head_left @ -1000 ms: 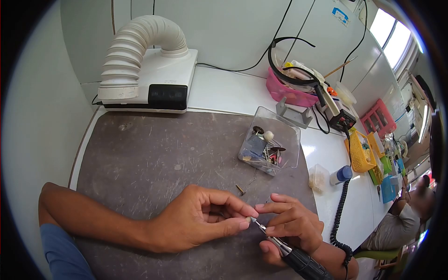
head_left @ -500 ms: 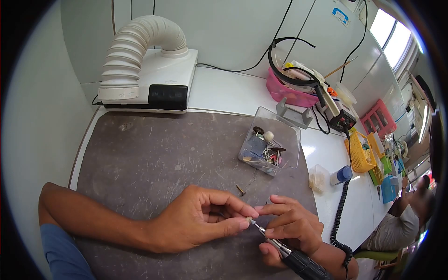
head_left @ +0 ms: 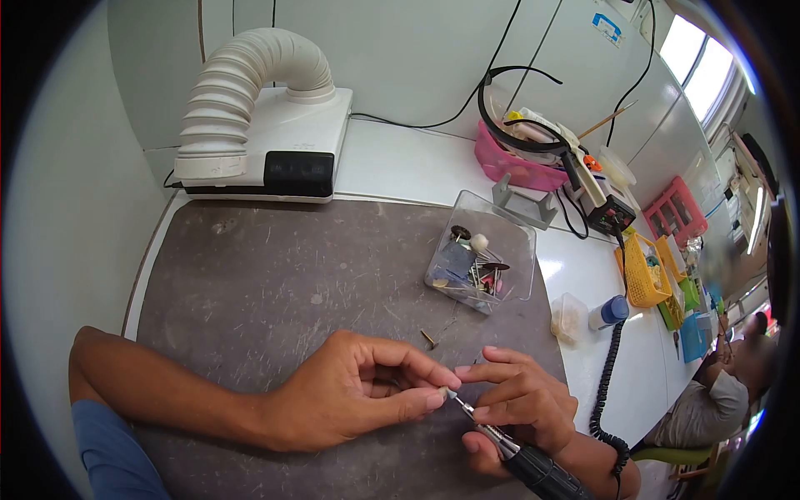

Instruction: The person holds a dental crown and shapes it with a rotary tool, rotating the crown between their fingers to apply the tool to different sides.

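Note:
My left hand (head_left: 329,400) is closed, with thumb and forefinger pinching a small pale piece (head_left: 446,392) that is mostly hidden by the fingertips. My right hand (head_left: 529,404) grips a black and silver rotary handpiece (head_left: 542,475) like a pen. Its thin tip carries a small light-coloured bit (head_left: 454,396), which is at the pale piece and looks to be touching it. My right forefinger rests near the left fingertips. On the dark mat just beyond lies a small brass-coloured rotary bit (head_left: 428,339).
A clear box (head_left: 521,250) of rotary bits stands on the mat (head_left: 250,275). Behind are a white hose unit (head_left: 304,150) and a pink basket (head_left: 517,171). At right are a small tub (head_left: 569,319), a blue-capped bottle (head_left: 610,312), a coiled cord (head_left: 604,400) and a seated person (head_left: 708,408).
My hands stay in nearly the same place, with only a slight shift of the pale piece and bit at the fingertips. The seated person at right has moved a little.

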`<move>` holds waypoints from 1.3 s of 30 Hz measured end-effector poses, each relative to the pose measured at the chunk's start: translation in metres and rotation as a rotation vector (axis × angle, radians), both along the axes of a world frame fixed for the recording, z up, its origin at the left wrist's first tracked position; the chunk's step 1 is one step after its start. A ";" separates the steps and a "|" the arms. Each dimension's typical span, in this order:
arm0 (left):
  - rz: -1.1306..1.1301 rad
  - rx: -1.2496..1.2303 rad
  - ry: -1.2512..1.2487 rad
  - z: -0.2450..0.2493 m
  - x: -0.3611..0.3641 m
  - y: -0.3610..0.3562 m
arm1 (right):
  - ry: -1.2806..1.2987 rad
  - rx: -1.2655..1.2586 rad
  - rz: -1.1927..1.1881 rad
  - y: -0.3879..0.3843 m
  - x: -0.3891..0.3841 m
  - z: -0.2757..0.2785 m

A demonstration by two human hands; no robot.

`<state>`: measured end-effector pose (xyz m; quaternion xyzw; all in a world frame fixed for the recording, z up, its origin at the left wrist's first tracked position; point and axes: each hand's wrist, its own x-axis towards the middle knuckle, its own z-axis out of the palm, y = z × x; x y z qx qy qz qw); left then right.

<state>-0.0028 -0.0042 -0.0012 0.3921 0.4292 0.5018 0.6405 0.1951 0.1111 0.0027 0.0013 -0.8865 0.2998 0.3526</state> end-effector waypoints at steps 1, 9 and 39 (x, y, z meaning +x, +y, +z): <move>0.000 -0.004 -0.002 0.000 0.000 0.000 | 0.000 0.000 0.000 0.000 0.000 0.000; 0.013 0.009 -0.001 -0.001 0.001 0.000 | 0.010 -0.016 0.004 0.000 -0.001 -0.001; 0.218 0.064 0.057 -0.007 0.013 -0.004 | 0.180 -0.010 0.008 -0.005 -0.001 -0.013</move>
